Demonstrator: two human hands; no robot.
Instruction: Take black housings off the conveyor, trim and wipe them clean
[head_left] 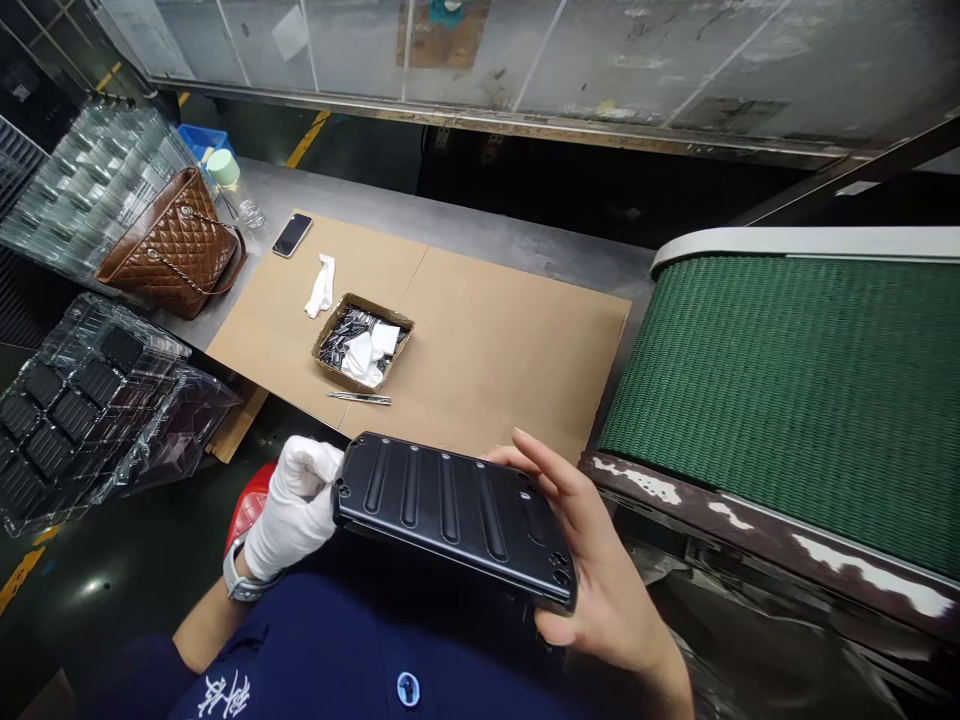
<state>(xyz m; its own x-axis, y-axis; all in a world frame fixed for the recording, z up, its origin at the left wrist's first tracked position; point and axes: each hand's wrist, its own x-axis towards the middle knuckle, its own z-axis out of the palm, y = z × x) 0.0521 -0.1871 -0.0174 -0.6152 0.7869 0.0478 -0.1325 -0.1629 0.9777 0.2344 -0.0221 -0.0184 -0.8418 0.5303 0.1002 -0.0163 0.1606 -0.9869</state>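
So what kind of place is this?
Probably a factory or workshop. There's a wide green belt that looks like a conveyor, rows of look-alike black parts off to the left, and a black ridged piece in the person's right hand.

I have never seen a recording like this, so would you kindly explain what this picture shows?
There is no robot here: a camera worn on a person's head looks forward and down. The gloved left hand and bare right hand hold a black grooved panel by its ends. Beyond it, a cardboard sheet lies on a grey table. On the sheet are a crumpled white piece, a small box of dark bits and white scraps, and a thin metal tool. To the right is a green belt.
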